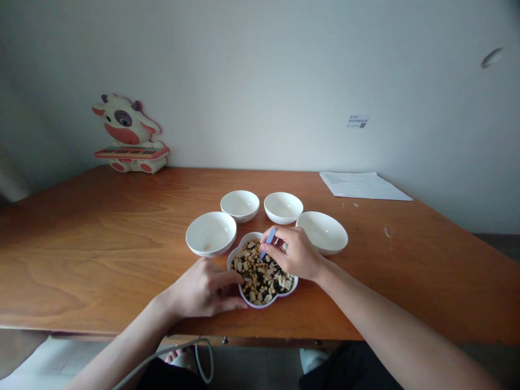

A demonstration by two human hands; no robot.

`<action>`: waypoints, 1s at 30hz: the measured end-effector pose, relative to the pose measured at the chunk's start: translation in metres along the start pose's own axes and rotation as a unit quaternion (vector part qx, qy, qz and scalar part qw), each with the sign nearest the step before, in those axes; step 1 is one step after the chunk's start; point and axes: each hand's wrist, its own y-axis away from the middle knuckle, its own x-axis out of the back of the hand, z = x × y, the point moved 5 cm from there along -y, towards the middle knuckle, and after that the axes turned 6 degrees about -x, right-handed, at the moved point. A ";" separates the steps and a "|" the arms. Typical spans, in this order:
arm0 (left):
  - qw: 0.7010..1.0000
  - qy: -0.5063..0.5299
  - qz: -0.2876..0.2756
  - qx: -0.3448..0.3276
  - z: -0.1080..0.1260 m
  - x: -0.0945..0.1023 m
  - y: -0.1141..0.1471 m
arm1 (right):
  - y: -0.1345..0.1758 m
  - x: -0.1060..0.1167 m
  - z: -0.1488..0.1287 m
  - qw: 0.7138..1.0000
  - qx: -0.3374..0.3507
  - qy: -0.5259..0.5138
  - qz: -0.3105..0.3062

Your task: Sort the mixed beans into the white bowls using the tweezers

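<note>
A flower-shaped dish (260,306) with a pale purple rim stands near the table's front edge. Mixed peanuts, yellow kernels and dark seeds (260,279) fill it. On the dish's left side, my left hand (207,287) grips the rim, fingers at the inner edge and thumb low outside. My right hand (294,252) is over the dish, pinching lavender tweezers (268,242) whose tips point down into the mix. Whether the tips hold a piece cannot be made out. White bowls arc behind the dish: far left (211,233), back left (239,205), back right (283,207), far right (323,232).
A cow-shaped toy keyboard (130,135) stands at the back left against the wall. White paper sheets (363,185) lie at the back right of the wooden table (101,260). A grey cable (205,360) hangs below the front edge.
</note>
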 end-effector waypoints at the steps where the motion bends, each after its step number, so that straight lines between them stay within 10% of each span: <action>1: 1.000 0.006 0.001 0.002 0.000 0.000 0.000 | 0.000 0.000 0.001 1.000 -0.001 0.001 0.000; 30: 0.999 -0.024 0.017 -0.015 0.004 0.001 0.001 | -0.002 0.000 -0.005 0.999 0.016 0.036 -0.014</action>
